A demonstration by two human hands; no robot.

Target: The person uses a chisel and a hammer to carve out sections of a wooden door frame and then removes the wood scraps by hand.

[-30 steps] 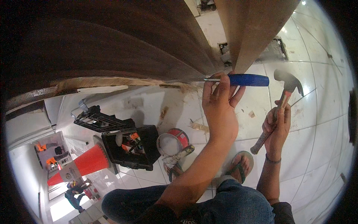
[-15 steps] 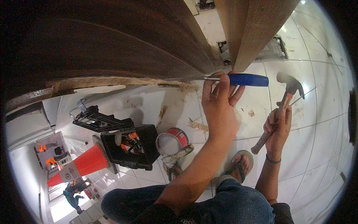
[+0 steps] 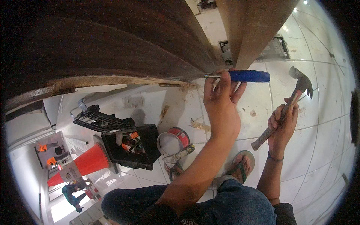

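One chisel [image 3: 240, 76], one hammer [image 3: 285, 107], one cone [image 3: 84, 165]

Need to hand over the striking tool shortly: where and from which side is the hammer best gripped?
Grip the hammer on its bare shaft between the head and the right hand, coming from the right. That hand wraps the lower handle, the head points up, and the left hand with the blue-handled chisel blocks the left.
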